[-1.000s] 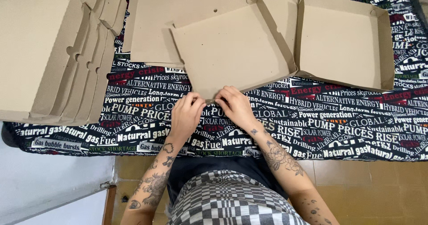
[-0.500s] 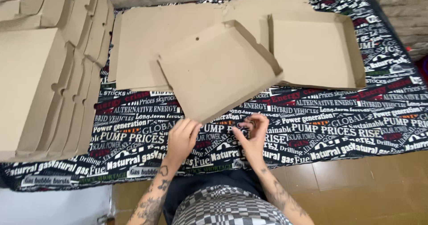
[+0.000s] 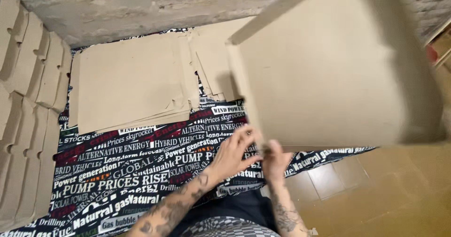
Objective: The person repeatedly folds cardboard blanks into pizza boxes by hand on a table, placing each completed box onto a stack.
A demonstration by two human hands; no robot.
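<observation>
A black cloth [image 3: 131, 171] covered in printed words drapes the work surface, its near edge hanging above a tan tile floor [image 3: 376, 194]. Behind runs a rough stone wall [image 3: 141, 7]. On the cloth lies a pile of flat cardboard blanks [image 3: 127, 84], and along the left edge folded boxes [image 3: 23, 101] stand in overlapping rows. A box [image 3: 329, 72] — raised, tilted and blurred — fills the upper right and hides the cloth behind it. The left hand [image 3: 235, 152], fingers spread, touches the box's lower left corner. The right hand [image 3: 276, 159] sits just under the bottom edge — whether it pinches the card I cannot tell.
</observation>
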